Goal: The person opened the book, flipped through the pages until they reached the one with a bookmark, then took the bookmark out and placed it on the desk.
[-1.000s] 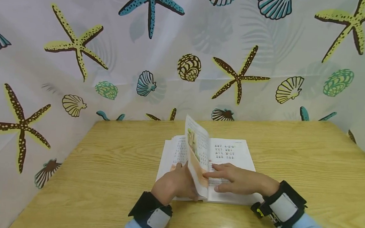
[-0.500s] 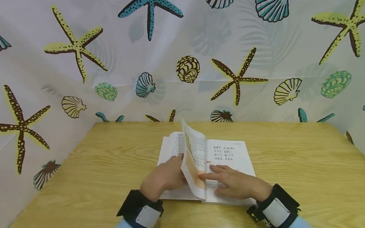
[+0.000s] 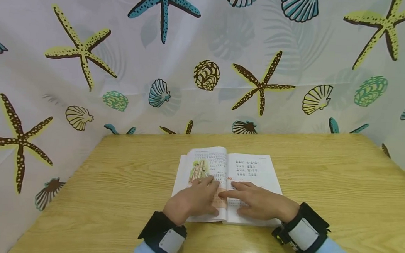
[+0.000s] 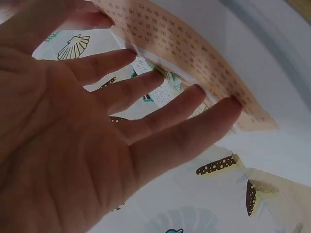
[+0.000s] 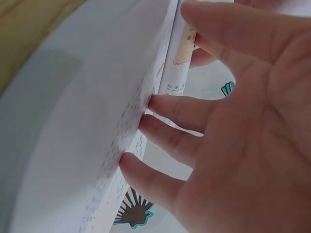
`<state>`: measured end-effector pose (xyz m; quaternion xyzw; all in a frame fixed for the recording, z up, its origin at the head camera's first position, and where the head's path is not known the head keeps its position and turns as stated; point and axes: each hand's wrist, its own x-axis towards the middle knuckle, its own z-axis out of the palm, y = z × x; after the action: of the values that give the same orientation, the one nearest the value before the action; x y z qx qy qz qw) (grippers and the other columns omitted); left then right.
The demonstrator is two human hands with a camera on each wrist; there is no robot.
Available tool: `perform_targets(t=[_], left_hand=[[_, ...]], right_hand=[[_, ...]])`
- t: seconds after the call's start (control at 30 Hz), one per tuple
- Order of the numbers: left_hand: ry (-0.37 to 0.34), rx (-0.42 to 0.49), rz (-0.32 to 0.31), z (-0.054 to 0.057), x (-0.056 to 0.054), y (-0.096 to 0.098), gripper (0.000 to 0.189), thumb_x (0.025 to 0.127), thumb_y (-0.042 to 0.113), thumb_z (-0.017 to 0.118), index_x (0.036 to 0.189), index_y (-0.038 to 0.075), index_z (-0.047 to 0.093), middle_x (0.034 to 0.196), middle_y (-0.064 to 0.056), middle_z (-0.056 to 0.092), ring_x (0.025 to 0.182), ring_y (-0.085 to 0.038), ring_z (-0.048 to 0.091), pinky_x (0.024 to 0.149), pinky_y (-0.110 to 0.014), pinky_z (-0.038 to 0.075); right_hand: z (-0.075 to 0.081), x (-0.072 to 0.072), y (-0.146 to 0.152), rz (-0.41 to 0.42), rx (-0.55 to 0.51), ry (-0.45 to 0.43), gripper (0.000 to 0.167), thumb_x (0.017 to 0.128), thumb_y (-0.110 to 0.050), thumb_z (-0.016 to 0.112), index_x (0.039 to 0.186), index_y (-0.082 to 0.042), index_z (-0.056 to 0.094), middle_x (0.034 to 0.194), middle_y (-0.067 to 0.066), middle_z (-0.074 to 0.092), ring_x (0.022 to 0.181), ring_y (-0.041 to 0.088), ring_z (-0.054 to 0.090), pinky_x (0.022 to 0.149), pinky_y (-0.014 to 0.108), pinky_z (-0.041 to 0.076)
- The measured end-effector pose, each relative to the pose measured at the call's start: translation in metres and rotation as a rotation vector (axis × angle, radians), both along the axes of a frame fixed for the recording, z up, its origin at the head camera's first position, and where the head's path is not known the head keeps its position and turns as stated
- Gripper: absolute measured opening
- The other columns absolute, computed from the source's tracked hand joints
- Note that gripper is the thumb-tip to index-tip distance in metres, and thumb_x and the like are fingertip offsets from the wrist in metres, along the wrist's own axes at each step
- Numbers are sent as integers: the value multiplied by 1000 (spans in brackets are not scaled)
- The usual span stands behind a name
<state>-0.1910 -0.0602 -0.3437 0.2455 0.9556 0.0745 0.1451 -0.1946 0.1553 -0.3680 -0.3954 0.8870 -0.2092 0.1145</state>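
An open book [image 3: 255, 166] lies flat on the table, a coloured picture and an orange text block on its left page, print on its right page. My left hand [image 3: 194, 197] rests on the left page near the spine. In the left wrist view the fingertips [image 4: 228, 109] of that hand touch the page by the orange block. My right hand [image 3: 262, 201] lies over the right page, its index finger reaching across the spine to the left page. Several fingertips [image 5: 146, 121] of the right hand meet the printed page in the right wrist view. Neither hand pinches any paper.
The book lies on a wooden table [image 3: 126, 183], with bare wood on either side. Behind the table hangs a white cloth [image 3: 185, 63] printed with starfish and shells. Each wrist wears a black strap [image 3: 305, 229] with a white patch.
A page that stood raised at the spine now lies flat on the left side, showing its picture. My left hand has moved from behind that page to on top of it. The right hand stays nearly still.
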Motion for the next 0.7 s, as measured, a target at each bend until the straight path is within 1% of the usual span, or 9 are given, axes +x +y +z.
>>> perform_targets(t=[0.07, 0.17, 0.27, 0.37, 0.43, 0.53, 0.63, 0.7], left_hand=[[-9, -45, 8, -5, 0, 3, 76, 91, 37, 77, 152, 8, 42, 160, -15, 34, 147, -36, 32, 114, -52, 34], [-3, -40, 24, -8, -1, 3, 74, 90, 36, 78, 150, 8, 44, 159, -14, 36, 145, -37, 33, 113, -54, 34], [-10, -30, 22, -8, -1, 3, 74, 90, 35, 78, 150, 7, 44, 159, -15, 36, 145, -38, 33, 113, -55, 33], [-16, -26, 25, -8, -1, 3, 75, 90, 35, 78, 151, 7, 43, 159, -15, 35, 145, -38, 33, 113, -56, 33], [-18, -26, 31, -9, -1, 4, 76, 90, 35, 78, 152, 8, 43, 159, -14, 35, 145, -39, 33, 112, -56, 34], [-15, -24, 43, -9, -1, 4, 77, 90, 35, 79, 152, 8, 42, 160, -14, 35, 144, -40, 34, 111, -56, 36], [-2, -22, 32, -9, 0, 5, 77, 89, 35, 80, 151, 7, 43, 159, -14, 36, 145, -36, 33, 113, -54, 35], [5, -19, 23, -8, 0, 5, 77, 89, 34, 80, 151, 6, 43, 158, -14, 37, 146, -34, 33, 114, -53, 33]], right_hand=[[0, 0, -1, -4, 8, 5, 52, 95, -3, 64, 144, -16, 57, 151, 32, 40, 138, 52, 38, 102, 71, 36], [1, 0, -3, -9, 23, 10, 52, 95, -5, 64, 145, -18, 57, 152, 31, 40, 138, 52, 38, 101, 71, 37], [2, -1, -2, -11, 32, 2, 52, 95, -6, 65, 146, -19, 57, 152, 31, 40, 138, 52, 38, 102, 70, 38], [3, -3, 0, -25, 28, -19, 53, 95, -6, 66, 146, -17, 56, 152, 29, 41, 137, 51, 39, 104, 67, 38], [4, -5, 3, -45, 35, -16, 52, 94, -7, 67, 144, -14, 57, 150, 27, 45, 136, 49, 42, 106, 64, 38], [5, -9, 12, -108, 92, 25, 48, 91, -11, 72, 138, -10, 62, 148, 24, 49, 134, 48, 44, 105, 63, 39], [6, -13, 23, -197, 177, 56, 44, 89, -14, 76, 131, -9, 68, 146, 23, 51, 134, 49, 44, 104, 63, 40], [5, -17, 32, -252, 229, 65, 45, 87, -15, 78, 131, -9, 68, 145, 23, 51, 133, 50, 45, 102, 63, 42]])
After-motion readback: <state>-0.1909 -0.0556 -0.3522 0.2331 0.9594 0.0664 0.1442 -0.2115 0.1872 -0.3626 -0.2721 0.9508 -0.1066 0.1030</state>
